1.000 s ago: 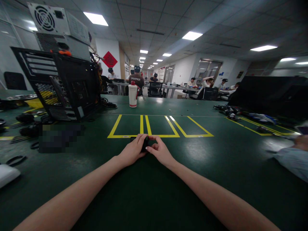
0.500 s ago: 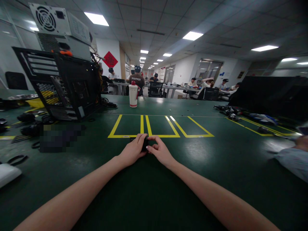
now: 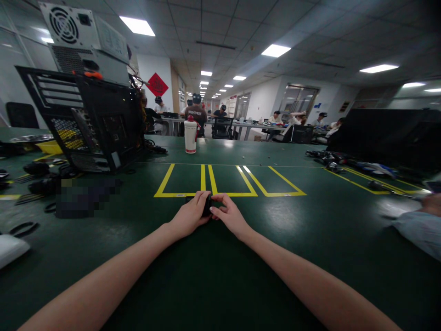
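Observation:
A small black object [image 3: 207, 206], flat-ended and too dark to name, stands on the green table [image 3: 220, 266] just in front of the yellow tape lines. My left hand [image 3: 190, 212] is wrapped over it from the left and covers most of it. From the right, my right hand [image 3: 228, 214] meets its end with thumb and index finger curled in a pinch. Whether the right fingertips grip a small part there is hidden.
A black computer case [image 3: 99, 124] with silver power supplies [image 3: 82, 34] on top stands at left. A white bottle with a red lid [image 3: 190, 135] is at the back. Cables [image 3: 327, 161] lie at right, near another person's sleeve [image 3: 418, 230]. Several people sit beyond.
Almost nothing differs. Both hands stay at the black object, and the right fingers have shifted very slightly against its end.

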`<state>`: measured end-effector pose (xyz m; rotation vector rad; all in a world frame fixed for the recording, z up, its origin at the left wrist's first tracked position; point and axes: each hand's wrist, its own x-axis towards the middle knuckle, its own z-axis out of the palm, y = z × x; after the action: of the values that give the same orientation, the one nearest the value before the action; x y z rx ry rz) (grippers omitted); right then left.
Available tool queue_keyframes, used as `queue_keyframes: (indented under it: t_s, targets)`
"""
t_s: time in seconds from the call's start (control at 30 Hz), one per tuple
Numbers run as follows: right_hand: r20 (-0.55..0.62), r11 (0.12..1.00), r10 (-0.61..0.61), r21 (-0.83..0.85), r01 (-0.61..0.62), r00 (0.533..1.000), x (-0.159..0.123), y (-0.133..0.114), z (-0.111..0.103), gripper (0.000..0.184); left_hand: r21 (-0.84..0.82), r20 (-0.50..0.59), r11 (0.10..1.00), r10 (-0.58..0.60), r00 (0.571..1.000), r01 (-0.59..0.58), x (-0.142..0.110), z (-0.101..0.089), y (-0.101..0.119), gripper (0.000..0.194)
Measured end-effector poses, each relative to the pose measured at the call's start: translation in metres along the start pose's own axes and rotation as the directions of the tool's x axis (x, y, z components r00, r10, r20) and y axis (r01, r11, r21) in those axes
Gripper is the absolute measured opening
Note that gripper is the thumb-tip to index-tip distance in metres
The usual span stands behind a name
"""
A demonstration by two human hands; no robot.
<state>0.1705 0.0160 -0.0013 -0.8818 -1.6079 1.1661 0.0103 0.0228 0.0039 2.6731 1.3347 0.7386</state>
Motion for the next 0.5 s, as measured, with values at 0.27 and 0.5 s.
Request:
queue_keyframes:
  t_s: [0.27, 0.5]
  targets:
    - [0.003, 0.999, 0.032, -0.019, -0.032, 0.999, 0.0004, 0.0007, -0.0008, 0.037, 0.003, 0.004, 1.0, -0.007, 1.0, 0.007, -0.0009, 0.0003, -0.0013, 0.065]
    - [0.018, 0.999, 0.017, 0.05, -0.018, 1.0, -0.0005, -0.0027, -0.0003, 0.023, -0.004, -0.01, 1.0, 0.0, 1.0, 0.0, -0.0008, 0.0024, -0.0028, 0.069]
